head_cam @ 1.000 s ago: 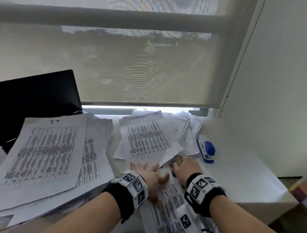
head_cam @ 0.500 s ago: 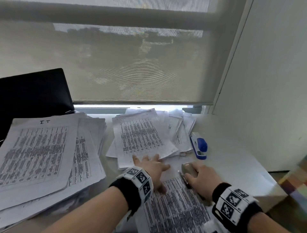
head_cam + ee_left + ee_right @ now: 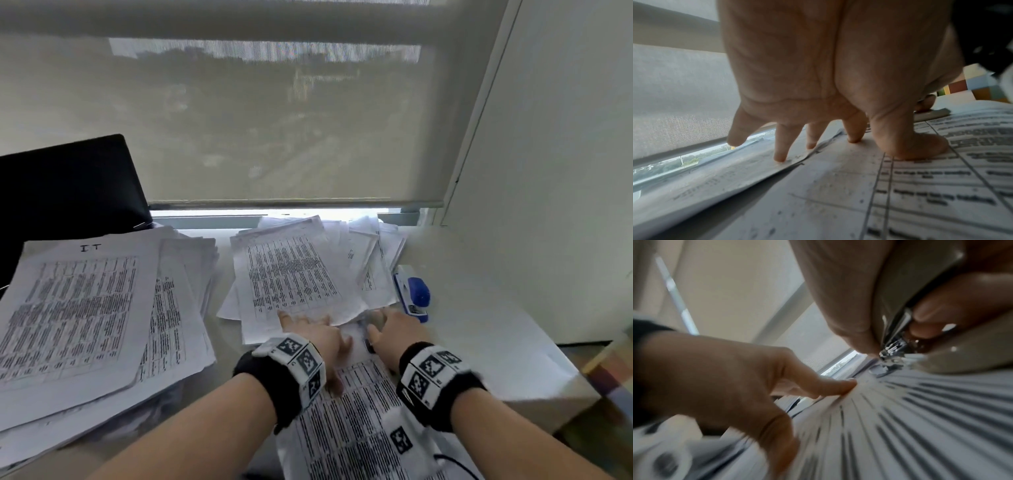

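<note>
A printed sheet (image 3: pixel 359 411) lies at the front of the desk. My left hand (image 3: pixel 318 334) presses flat on its top left with fingers spread, thumb and fingertips (image 3: pixel 780 158) down on the paper (image 3: pixel 920 186). To its right, my right hand (image 3: pixel 397 329) grips a grey stapler (image 3: pixel 375 320) at the sheet's top edge. In the right wrist view the stapler (image 3: pixel 894 308) is wrapped by thumb and fingers, its metal mouth over the paper (image 3: pixel 920 418), with my left hand (image 3: pixel 715 378) beside it. Whether the stapler is pressed down I cannot tell.
A thick pile of printed sheets (image 3: pixel 85 308) fills the left. A looser pile (image 3: pixel 291 274) lies just beyond my hands. A blue stapler (image 3: pixel 412 294) sits right of it. A black laptop lid (image 3: pixel 68 185) stands back left. The desk edge (image 3: pixel 548 387) is on the right.
My right hand with the grey stapler has shifted left and forward, closer to my left hand, and now covers more of the stapler. The left hand stays pressed on the sheet.
</note>
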`<state>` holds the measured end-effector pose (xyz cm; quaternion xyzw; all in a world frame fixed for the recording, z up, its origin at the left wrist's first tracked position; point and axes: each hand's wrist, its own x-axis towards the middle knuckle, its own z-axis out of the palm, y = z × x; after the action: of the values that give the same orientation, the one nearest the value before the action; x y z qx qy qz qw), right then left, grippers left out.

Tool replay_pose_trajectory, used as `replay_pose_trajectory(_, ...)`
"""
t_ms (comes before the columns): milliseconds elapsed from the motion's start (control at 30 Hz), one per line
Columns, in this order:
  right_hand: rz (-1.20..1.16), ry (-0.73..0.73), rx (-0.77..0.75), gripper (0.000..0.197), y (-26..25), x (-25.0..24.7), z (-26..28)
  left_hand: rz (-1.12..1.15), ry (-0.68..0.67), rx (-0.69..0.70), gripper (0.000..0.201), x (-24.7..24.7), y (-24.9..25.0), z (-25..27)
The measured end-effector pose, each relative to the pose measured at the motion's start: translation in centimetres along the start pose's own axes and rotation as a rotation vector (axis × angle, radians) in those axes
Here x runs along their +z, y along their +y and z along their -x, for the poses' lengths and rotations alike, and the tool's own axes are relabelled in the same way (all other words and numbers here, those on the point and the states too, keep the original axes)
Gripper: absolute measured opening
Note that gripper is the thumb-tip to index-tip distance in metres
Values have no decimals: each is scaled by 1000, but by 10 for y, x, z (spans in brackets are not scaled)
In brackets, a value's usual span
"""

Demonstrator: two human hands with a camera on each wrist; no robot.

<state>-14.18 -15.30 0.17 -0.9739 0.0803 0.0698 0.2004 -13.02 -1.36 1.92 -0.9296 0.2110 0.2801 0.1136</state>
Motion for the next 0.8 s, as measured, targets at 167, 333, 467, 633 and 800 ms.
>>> replay_pose_trajectory(167, -129, 9, 38, 33, 9, 3, -12, -26, -26, -14, 95, 0, 0, -4)
replay_pose_trajectory(333, -135, -2, -23, 33, 25, 2, 9, -13, -18, -9, 95, -2, 0, -4)
replay_pose_trajectory(467, -69, -20, -46, 26, 32, 1, 22, 5, 12, 5, 95, 4, -3, -6)
replay_pose_trajectory(633, 2, -56, -1, 22, 29, 0, 16, 29, 8, 3, 94, 6, -4, -5)
replay_pose_trajectory(800, 14, -83, 54, 24, 23, -2, 9, 25, -23, -5, 96, 4, -2, -6)
